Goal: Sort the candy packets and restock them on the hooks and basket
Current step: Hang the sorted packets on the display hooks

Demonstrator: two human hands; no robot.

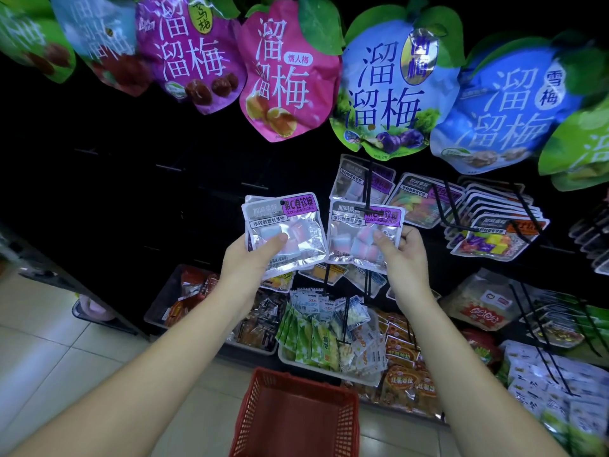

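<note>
My left hand (251, 258) grips a silver candy packet (284, 225) with a purple label and pink-and-blue sweets, held up in front of the dark display wall. My right hand (402, 255) holds a matching silver packet (364, 230) by its lower right corner. That packet's top sits at a black hook (369, 192), where another packet of the same kind (356, 181) hangs behind it. A red plastic basket (296, 413) stands on the floor below my arms and looks empty.
Large plum snack bags (286, 74) hang in a row overhead. Rows of silver packets on black hooks (494, 222) fill the right side. White bins of mixed snack packets (329, 338) sit low on the shelf. Tiled floor lies to the left.
</note>
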